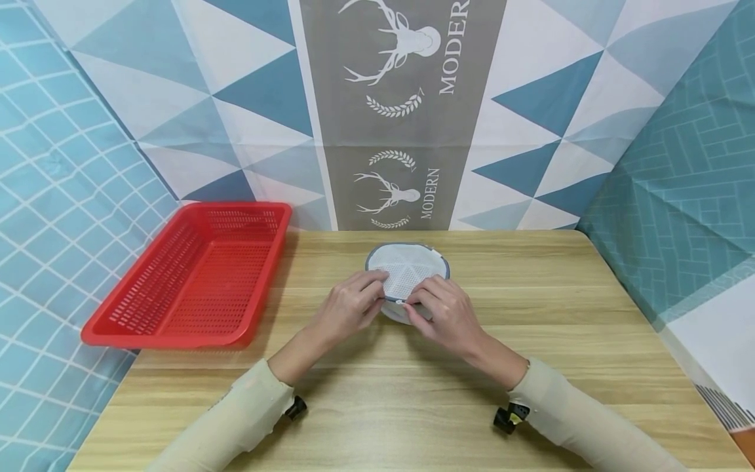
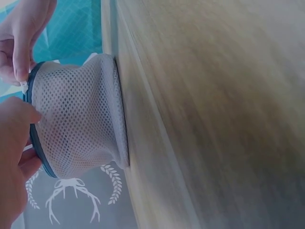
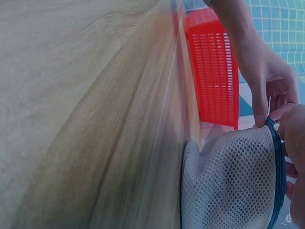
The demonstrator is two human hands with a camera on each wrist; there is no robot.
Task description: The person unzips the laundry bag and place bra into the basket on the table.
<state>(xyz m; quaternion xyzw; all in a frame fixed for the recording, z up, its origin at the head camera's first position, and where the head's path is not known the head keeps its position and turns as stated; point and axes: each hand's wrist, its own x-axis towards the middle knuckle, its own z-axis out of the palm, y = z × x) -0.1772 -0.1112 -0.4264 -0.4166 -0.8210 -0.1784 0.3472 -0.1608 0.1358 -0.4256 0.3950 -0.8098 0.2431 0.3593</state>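
Observation:
A white mesh laundry bag, round and drum-shaped, stands upright on the wooden table. Dark blue zipper trim runs around its top edge, and the mesh lid lies across the top. My left hand pinches the rim at the near left side. Just to the right, my right hand pinches the small white zipper pull at the near edge. The two hands are close together, fingertips right at the trim. In the left wrist view the bag's side wall sags inward a little.
A red plastic basket with slotted walls sits at the left of the table. Patterned cloth hangs behind the table's far edge, with blue tiled sheets at the sides.

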